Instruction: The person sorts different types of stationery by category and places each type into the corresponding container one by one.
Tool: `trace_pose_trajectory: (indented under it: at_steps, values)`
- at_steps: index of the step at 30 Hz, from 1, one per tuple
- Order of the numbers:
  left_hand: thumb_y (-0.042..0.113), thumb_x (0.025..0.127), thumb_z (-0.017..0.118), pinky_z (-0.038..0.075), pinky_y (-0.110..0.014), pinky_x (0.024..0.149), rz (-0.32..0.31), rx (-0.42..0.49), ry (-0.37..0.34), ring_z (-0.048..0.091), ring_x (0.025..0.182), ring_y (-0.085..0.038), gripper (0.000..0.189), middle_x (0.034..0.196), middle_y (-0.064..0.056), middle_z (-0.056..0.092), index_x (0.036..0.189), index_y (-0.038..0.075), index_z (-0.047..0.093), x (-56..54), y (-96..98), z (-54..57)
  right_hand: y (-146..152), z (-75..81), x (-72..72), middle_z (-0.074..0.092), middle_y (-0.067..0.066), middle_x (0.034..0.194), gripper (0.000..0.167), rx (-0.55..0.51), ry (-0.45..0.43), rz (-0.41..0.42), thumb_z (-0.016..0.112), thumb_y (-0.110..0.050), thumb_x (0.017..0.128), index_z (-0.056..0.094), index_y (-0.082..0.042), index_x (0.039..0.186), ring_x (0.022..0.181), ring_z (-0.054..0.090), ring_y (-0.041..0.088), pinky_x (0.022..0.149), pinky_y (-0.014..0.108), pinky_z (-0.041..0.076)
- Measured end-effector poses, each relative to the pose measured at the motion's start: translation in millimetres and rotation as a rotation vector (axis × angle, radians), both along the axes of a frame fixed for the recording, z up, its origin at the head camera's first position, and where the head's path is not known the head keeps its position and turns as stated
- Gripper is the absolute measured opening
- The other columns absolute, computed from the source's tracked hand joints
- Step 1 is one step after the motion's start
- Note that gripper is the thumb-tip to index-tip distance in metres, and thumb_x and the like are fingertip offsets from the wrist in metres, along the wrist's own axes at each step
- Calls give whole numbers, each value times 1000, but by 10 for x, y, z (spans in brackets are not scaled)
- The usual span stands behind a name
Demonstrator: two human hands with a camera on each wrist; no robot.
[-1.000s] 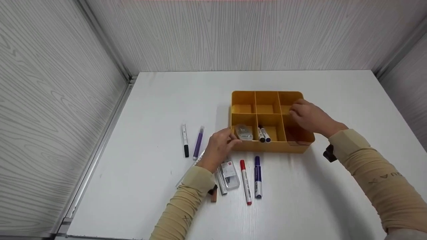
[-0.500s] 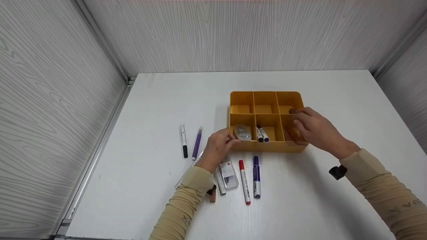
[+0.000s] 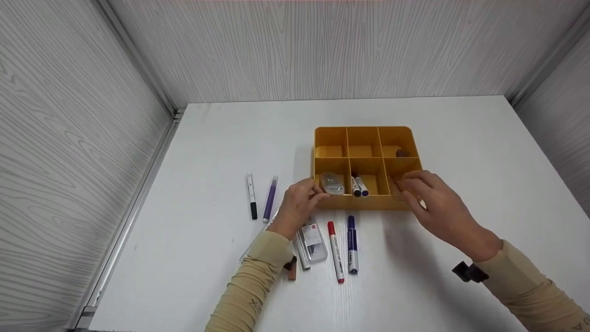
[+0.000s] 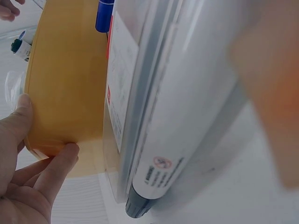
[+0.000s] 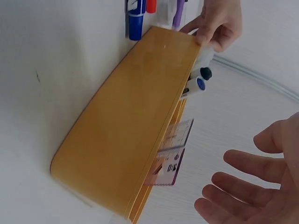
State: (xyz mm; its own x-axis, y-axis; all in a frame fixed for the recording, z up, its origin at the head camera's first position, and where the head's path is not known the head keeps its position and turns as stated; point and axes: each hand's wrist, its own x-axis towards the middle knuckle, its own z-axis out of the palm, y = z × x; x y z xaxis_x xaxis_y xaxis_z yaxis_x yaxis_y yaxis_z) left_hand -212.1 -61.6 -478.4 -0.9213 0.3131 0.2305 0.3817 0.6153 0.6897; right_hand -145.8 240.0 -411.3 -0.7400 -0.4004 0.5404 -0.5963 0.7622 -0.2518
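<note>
Head view: one yellow organiser [image 3: 368,203], six compartments, standing upright on a white surface [image 3: 207,147], right of centre.

Left hand [image 3: 296,205]: fingers and thumb pinching the organiser's front-left corner at the rim.

Right hand [image 3: 438,207]: fingers spread and holding nothing, beside the front-right compartment; in the right wrist view, apart from the ruled plastic.

Contents. Front right: clear ruled plastic [image 5: 169,158], partly pink-tinted, leaning out above the rim; number of pieces uncertain. Front middle: two capped markers [image 3: 362,186]. Front left: clear case [image 3: 333,183]. Back right: small dark piece [image 3: 402,152], kind not legible.

Loose on the surface, before the organiser: red-capped marker [image 3: 336,251]; blue marker [image 3: 352,244]; labelled clear case [image 3: 315,242]. To its left: purple marker [image 3: 270,199]; black-capped marker [image 3: 251,196].

Handling, by judgement. Organiser: stiff, light plastic, apt to slide if bumped; best held at a corner or rim. Ruled plastic: thin, stiff, slippery, liable to crack if bent; best taken by its raised edge. Markers: light, smooth, inclined to roll; hold mid-barrel.
</note>
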Motion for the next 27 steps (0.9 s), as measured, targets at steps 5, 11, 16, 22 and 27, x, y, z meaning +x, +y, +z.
trace_pose_trajectory:
  at_steps: [5,11,16,22,27]
  values:
    - [29,91,69,54,-24,73,-4,5,11,62,85,-11,20,94,-1,69,91,10,62,-6,-14,-4,-117,-48,228,64,12,117,20,-3,-36,-16,71,-2,87,68,-4,106,107,61,24,84,36,54]
    - [29,91,69,53,-23,71,-9,0,39,60,83,-10,20,93,-1,68,92,10,62,-3,-32,-11,-258,-123,439,64,8,118,24,8,-93,-29,74,-6,86,68,-7,110,111,61,18,87,35,54]
    - [30,91,69,53,-23,72,-7,-5,46,60,83,-10,21,93,-1,68,92,10,62,8,-33,-11,-371,-198,559,63,5,118,26,-7,-98,-13,75,-6,85,68,-12,109,108,61,15,82,32,55]
    - [30,91,68,54,-23,72,4,-4,21,61,85,-11,21,94,-2,68,92,10,62,12,-20,-6,-501,-282,672,64,4,121,24,-8,-206,-25,74,-12,87,68,-17,109,111,61,16,90,36,56]
    - [30,91,68,54,-23,72,1,-4,26,63,86,-12,21,94,-2,69,92,10,62,13,-10,2,-608,-370,753,63,-2,119,23,8,-305,-41,75,-16,88,68,-19,110,111,60,12,92,34,56]
